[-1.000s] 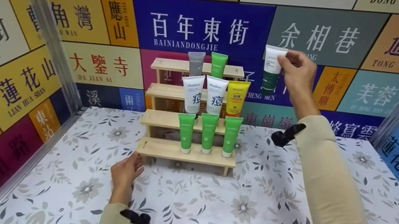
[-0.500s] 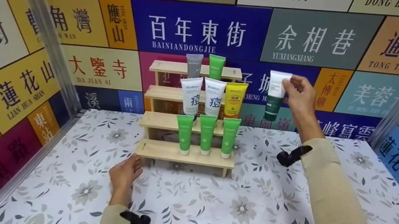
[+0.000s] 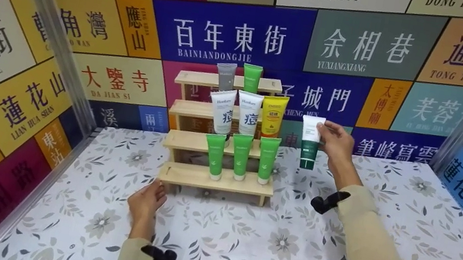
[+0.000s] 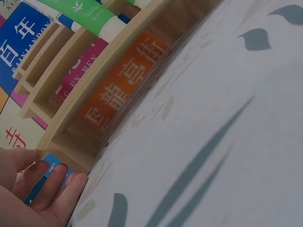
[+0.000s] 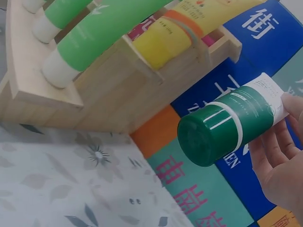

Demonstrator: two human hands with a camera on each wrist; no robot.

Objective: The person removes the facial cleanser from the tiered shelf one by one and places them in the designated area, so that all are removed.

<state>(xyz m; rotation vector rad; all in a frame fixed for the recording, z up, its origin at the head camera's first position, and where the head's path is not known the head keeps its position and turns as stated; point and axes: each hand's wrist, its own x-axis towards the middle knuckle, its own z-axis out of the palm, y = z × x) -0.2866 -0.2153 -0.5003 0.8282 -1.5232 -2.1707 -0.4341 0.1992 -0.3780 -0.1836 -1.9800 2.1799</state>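
Observation:
My right hand pinches a white and dark green squeeze tube by its flat white end, off the rack's right side. Its green cap points down, apart from the rack in the right wrist view. My left hand holds the front left corner of the stepped wooden display rack, thumb and fingertips at the bottom board's end in the left wrist view. Three green tubes stand on the bottom step. Behind them are two white tubes and a yellow tube; a grey tube and a green tube stand higher.
The rack stands on a table with a floral white cover, close to a wall of coloured sign panels. Clear upright posts stand at left and right.
My right hand has lowered the white and green tube from beside the top step to about the lower steps' height. My left hand has stayed at the rack's corner.

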